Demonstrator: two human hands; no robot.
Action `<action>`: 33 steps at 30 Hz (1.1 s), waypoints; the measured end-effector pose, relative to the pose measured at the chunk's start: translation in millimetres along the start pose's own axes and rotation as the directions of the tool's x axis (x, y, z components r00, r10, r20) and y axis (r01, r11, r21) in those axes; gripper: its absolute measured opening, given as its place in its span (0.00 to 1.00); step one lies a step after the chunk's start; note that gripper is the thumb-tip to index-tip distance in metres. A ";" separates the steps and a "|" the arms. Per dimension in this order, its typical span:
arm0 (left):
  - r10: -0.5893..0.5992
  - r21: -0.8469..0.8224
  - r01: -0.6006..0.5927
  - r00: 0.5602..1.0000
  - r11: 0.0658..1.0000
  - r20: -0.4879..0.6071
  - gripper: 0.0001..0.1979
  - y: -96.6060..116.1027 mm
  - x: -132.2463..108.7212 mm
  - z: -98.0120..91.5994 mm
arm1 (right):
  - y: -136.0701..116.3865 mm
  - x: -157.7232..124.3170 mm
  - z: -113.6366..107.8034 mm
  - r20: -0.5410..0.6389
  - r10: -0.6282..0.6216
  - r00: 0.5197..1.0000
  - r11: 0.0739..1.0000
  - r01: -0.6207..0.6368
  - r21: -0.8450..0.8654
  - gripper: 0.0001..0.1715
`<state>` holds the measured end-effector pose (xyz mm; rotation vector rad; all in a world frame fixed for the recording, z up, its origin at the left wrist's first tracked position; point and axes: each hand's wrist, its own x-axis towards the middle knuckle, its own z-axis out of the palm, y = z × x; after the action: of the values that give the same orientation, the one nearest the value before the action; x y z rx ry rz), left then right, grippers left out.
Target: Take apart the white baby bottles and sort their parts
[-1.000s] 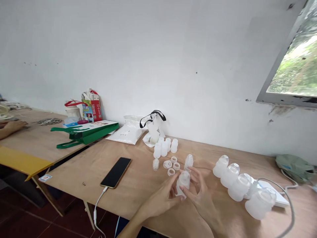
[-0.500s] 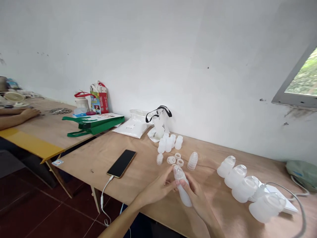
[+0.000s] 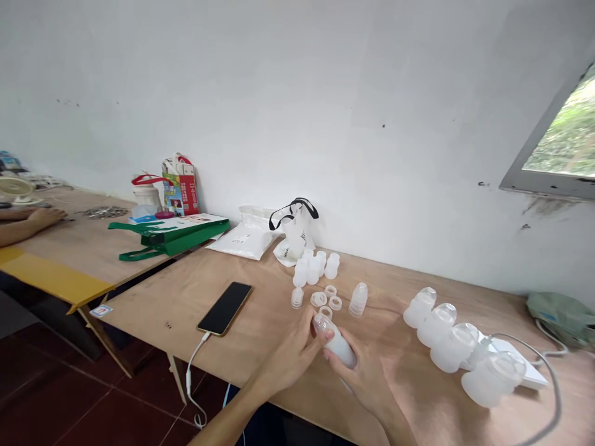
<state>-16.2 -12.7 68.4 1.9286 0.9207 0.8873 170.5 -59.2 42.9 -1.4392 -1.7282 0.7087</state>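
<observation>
Gripping a frosted plastic bottle (image 3: 339,348) tilted above the desk (image 3: 162,297) near its front edge, we log: left hand (image 3: 288,360) half-closed, fingertips on the bottle's narrow end | right hand (image 3: 365,383) cupped around its body | translucent rings (image 3: 318,299) just beyond

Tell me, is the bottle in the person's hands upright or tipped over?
Tipped. The frosted plastic bottle lies at a slant between the left hand and right hand, its narrow end pointing up-left.
</observation>
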 end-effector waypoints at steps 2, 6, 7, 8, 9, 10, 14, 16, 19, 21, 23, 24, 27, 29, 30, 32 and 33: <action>-0.037 0.075 0.043 0.996 0.996 -0.080 0.18 -4.5 2.6 6.0 | 5.2 0.3 5.0 -0.082 -0.045 0.996 0.991 0.034 -0.128 0.21; -0.041 0.154 0.061 0.991 0.986 -0.131 0.26 -10.5 9.1 9.9 | 13.9 1.5 10.6 -0.176 -0.134 0.975 0.944 0.071 -0.323 0.19; -0.040 0.151 0.059 0.991 0.987 -0.124 0.25 -9.7 9.3 8.5 | 14.2 1.7 10.6 -0.178 -0.136 0.975 0.938 0.069 -0.339 0.18; -0.037 0.136 0.050 0.994 0.989 -0.100 0.23 -8.0 8.7 6.1 | 13.5 1.7 10.0 -0.169 -0.131 0.977 0.938 0.067 -0.340 0.18; -0.029 0.110 0.035 0.998 0.993 -0.059 0.20 -5.6 7.5 3.0 | 12.0 1.6 9.0 -0.150 -0.121 0.981 0.943 0.066 -0.325 0.18; -0.012 0.078 0.012 1.000 0.997 -0.004 0.16 -2.6 5.8 -0.6 | 10.0 1.3 7.7 -0.129 -0.108 0.986 0.952 0.065 -0.300 0.18; 0.073 -0.021 -0.070 0.978 0.997 0.196 0.18 6.7 0.6 -15.0 | 0.5 -1.0 2.0 -0.018 -0.047 0.999 0.976 0.042 -0.214 0.17; 0.076 -0.011 -0.075 0.976 0.997 0.202 0.16 7.1 1.0 -17.5 | -2.5 -2.2 0.6 0.018 -0.032 0.999 0.976 0.036 -0.217 0.17; 0.054 0.018 -0.056 0.994 0.998 0.092 0.16 3.2 4.1 -11.3 | -3.6 -2.4 2.8 0.007 -0.035 0.999 0.969 0.036 -0.246 0.19; 0.035 -0.005 -0.035 0.999 0.999 0.000 0.18 -0.5 6.7 -2.1 | -2.2 -1.3 7.1 -0.039 -0.036 0.999 0.951 0.023 -0.307 0.21; 0.024 -0.056 -0.027 0.998 0.998 -0.059 0.19 -4.4 9.6 6.3 | 0.7 0.1 12.2 -0.100 -0.056 0.993 0.919 0.012 -0.395 0.22; 0.023 -0.078 -0.029 0.997 0.997 -0.078 0.19 -6.6 11.4 8.4 | 2.7 0.6 14.5 -0.129 -0.078 0.989 0.899 0.014 -0.438 0.23; -0.029 -0.181 -0.013 0.973 0.983 -0.228 0.21 -15.6 17.7 -2.2 | 9.7 -0.2 17.6 -0.180 -0.155 0.971 0.845 0.036 -0.534 0.22; -0.167 -0.337 0.022 0.897 0.941 -0.410 0.25 -22.4 21.9 -24.5 | 13.6 -2.3 15.0 -0.175 -0.151 0.973 0.850 0.037 -0.525 0.20; -0.238 -0.420 0.027 0.857 0.907 -0.458 0.27 -25.1 23.5 -38.3 | 14.9 -3.4 12.4 -0.164 -0.124 0.979 0.873 0.030 -0.487 0.19; -0.234 -0.493 -0.039 0.845 0.869 -0.480 0.26 -27.2 24.5 -64.8 | 15.9 -4.7 5.6 -0.130 -0.052 0.990 0.934 0.002 -0.358 0.18; -0.221 -0.493 -0.045 0.856 0.869 -0.467 0.26 -26.4 23.8 -75.0 | 15.7 -4.5 1.9 -0.119 -0.021 0.993 0.958 -0.014 -0.286 0.18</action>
<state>-74.0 45.0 83.5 1.2131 0.9555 1.4610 177.8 -60.3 28.3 -1.6370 -1.7913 0.3686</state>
